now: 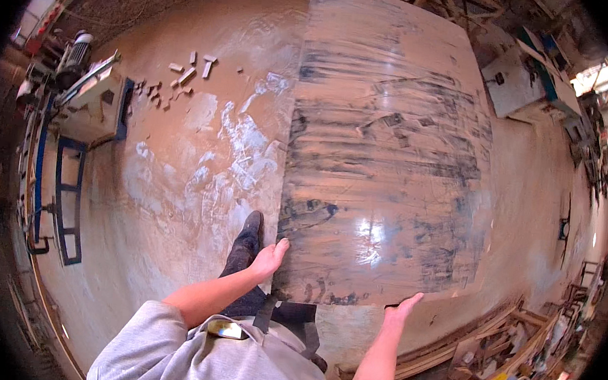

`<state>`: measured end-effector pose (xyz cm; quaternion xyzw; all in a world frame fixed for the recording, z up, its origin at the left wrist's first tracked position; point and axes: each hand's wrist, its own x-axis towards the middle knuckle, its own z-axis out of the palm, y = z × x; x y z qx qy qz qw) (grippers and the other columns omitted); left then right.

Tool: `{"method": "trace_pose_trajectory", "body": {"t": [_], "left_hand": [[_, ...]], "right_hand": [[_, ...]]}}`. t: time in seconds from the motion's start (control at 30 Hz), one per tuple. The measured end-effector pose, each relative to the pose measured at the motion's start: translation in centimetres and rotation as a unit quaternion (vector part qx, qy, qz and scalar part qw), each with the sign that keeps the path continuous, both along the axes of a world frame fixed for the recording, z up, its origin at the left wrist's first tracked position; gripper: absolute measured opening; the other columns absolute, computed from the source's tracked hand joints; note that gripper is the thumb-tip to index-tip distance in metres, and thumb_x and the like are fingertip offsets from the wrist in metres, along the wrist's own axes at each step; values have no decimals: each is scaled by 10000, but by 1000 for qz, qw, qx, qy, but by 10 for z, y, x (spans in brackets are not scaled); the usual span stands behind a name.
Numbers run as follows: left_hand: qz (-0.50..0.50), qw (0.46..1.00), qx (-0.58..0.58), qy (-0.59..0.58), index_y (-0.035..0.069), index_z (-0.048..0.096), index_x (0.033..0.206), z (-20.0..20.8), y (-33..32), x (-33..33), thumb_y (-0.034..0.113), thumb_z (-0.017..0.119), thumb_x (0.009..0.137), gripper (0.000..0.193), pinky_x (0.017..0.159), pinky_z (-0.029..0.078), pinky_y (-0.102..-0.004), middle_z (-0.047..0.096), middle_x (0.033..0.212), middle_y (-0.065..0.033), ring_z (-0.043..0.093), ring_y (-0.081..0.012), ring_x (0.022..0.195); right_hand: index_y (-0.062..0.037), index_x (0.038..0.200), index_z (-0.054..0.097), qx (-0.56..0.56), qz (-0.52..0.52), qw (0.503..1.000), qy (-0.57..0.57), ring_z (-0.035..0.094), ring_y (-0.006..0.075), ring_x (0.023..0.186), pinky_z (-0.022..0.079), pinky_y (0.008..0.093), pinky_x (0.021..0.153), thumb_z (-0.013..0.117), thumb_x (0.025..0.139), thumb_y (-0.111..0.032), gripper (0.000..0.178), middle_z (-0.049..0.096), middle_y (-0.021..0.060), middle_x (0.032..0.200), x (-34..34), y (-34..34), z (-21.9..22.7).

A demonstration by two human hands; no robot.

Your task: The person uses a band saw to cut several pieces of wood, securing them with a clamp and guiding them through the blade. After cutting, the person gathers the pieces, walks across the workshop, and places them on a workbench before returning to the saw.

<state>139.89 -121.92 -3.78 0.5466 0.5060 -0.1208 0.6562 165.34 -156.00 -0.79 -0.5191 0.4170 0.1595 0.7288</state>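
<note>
A large flat sheet (392, 161), dust-coated with dark streaks across it, stretches away in front of me. My left hand (268, 260) grips its left edge close to the near corner, thumb on top and fingers hidden beneath. At the near edge, toward the right corner, my right hand (403, 306) holds the sheet the same way, with its fingers mostly out of sight below. Light glares off the near part of the surface. What supports the far end, if anything, cannot be seen.
Small wood offcuts (188, 74) lie on the dusty floor (198, 167) at the far left. Beside them stands a machine (93, 105) with a motor, and a blue metal frame (69, 200). A pale cabinet-like machine (523, 82) is at the far right. Timber and clutter (491, 348) fill the near right.
</note>
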Motion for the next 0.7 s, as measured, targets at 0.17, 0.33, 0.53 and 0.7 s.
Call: {"method": "trace_pose_trajectory", "body": {"t": [0.17,0.33,0.53,0.7], "left_hand": [[-42,995,-74,46,-138,562,1228,22,15,4,643,379,958,847,972,423,-393,623,1192,-222,567,-268,1114],[-78,996,-12,-28,-142,617,1102,11,14,-3,710,310,924,922,996,417,-457,612,1115,-367,557,-459,1169],[-196,977,-77,-40,-109,611,1170,32,48,3,723,403,904,898,777,487,-398,649,897,-217,614,-267,857],[-160,985,-41,-43,-90,516,1299,16,82,-56,515,573,910,721,758,531,-360,660,1008,-191,643,-223,871]], "right_hand": [[-117,1488,330,-49,15,999,4,401,302,1332,348,503,1099,401,909,-724,842,359,81,1520,-5,-3,-5],[-136,1505,305,-123,7,991,56,387,313,1340,333,520,1107,397,888,-753,877,346,89,1526,-10,12,14],[-147,1516,291,-46,67,994,71,345,324,1371,310,520,1127,404,882,-753,884,321,82,1544,-70,60,41],[-143,1522,275,17,99,993,62,330,344,1380,294,550,1127,346,917,-730,846,300,92,1557,-118,81,9]]}}
